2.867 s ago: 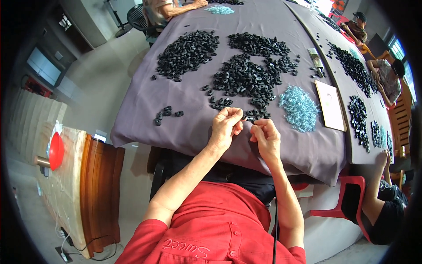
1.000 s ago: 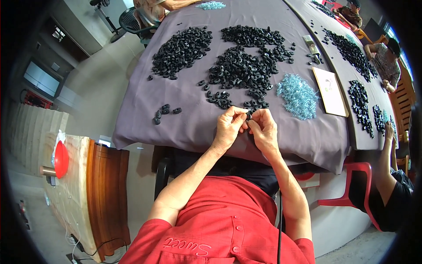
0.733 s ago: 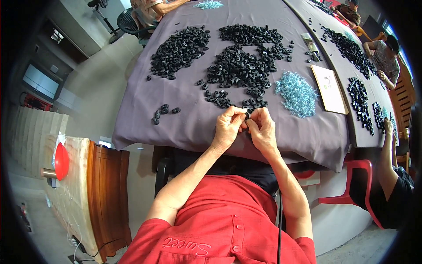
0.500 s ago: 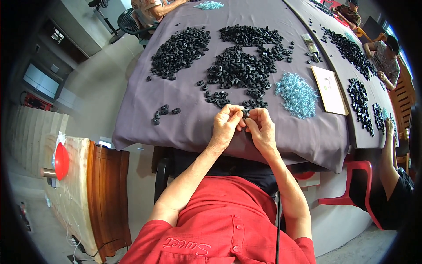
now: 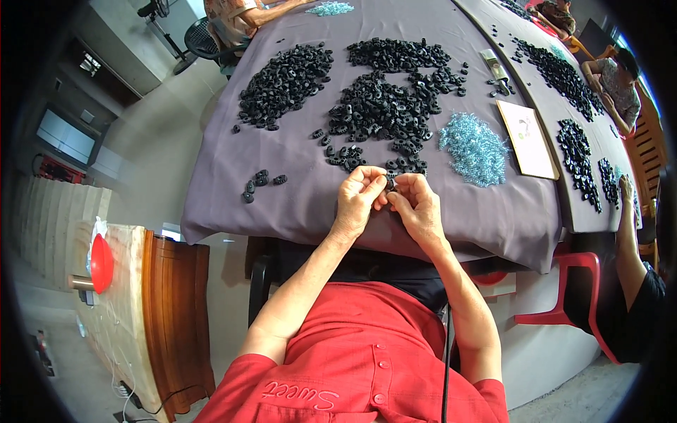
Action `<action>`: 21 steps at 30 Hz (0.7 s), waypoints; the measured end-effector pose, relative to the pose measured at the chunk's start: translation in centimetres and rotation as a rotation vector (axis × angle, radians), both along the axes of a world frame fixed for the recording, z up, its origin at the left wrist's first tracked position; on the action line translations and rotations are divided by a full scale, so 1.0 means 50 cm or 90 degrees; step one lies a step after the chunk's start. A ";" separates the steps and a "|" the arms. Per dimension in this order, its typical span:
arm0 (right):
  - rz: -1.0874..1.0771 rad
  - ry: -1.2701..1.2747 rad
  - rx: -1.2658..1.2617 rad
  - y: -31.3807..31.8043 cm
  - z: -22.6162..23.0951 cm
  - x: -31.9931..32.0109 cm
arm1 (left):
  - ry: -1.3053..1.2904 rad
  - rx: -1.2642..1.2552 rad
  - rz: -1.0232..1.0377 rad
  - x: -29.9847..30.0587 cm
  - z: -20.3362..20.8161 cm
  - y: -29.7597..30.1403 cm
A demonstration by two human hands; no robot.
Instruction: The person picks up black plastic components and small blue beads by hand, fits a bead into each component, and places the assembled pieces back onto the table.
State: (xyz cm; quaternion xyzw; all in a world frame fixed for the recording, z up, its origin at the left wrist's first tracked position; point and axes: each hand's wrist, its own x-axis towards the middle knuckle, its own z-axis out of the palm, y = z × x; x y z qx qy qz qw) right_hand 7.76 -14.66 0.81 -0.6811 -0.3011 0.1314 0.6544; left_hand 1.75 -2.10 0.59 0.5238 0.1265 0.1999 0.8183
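Note:
My left hand (image 5: 357, 203) and my right hand (image 5: 419, 207) meet at the near part of the table, fingertips pinched. Between them they hold a small black plastic piece (image 5: 391, 182), mostly covered by the fingers. Just beyond my fingers lie more loose black pieces (image 5: 407, 165) of the same look, running back into a large heap (image 5: 381, 106). To the right of the heap is a pile of shiny light-blue bits (image 5: 474, 149), thin and coil-like, too small to make out singly.
A grey-purple cloth (image 5: 296, 211) covers the table. Another black heap (image 5: 285, 84) lies back left, and several finished-looking pieces (image 5: 261, 179) sit nearer. A pale board (image 5: 527, 139) and a tube (image 5: 496, 65) lie right. Co-workers sit around; a red chair (image 5: 564, 282) stands right.
My hands stay together on the black piece, with only slight finger movement. The whole view has shifted a little. At far right, a co-worker's hands have moved closer to their face.

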 end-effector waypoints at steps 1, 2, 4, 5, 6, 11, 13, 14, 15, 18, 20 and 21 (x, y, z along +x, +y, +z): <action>-0.003 0.000 0.004 0.001 -0.001 -0.001 | 0.000 0.000 0.000 0.000 0.000 0.000; -0.007 0.001 0.009 0.001 -0.001 -0.001 | 0.001 -0.001 0.003 0.000 0.000 -0.001; 0.002 0.018 0.003 0.000 0.007 -0.003 | 0.002 -0.003 0.008 0.000 0.001 -0.001; 0.010 0.035 -0.003 -0.001 0.011 -0.003 | 0.002 -0.008 0.005 0.000 0.001 0.000; 0.011 0.035 -0.003 -0.002 0.012 -0.002 | 0.001 -0.013 0.002 0.000 0.002 0.000; 0.019 -0.067 -0.057 -0.014 0.029 0.004 | 0.003 -0.019 -0.035 -0.003 0.007 0.011; 0.033 -0.101 -0.063 -0.015 0.036 0.005 | -0.003 -0.022 -0.056 -0.004 0.017 0.011; 0.047 -0.135 -0.068 -0.016 0.039 0.006 | 0.007 -0.026 -0.063 -0.005 0.023 0.008; 0.047 -0.135 -0.068 -0.016 0.042 0.006 | 0.017 -0.029 -0.069 -0.005 0.028 0.007; 0.072 -0.136 -0.075 -0.016 0.044 0.008 | 0.005 -0.029 -0.091 -0.004 0.023 0.012; 0.085 -0.148 -0.060 -0.017 0.035 0.011 | 0.006 -0.049 -0.111 -0.006 0.023 0.013; 0.083 -0.148 -0.059 -0.016 0.032 0.013 | 0.006 -0.068 -0.131 -0.006 0.024 0.014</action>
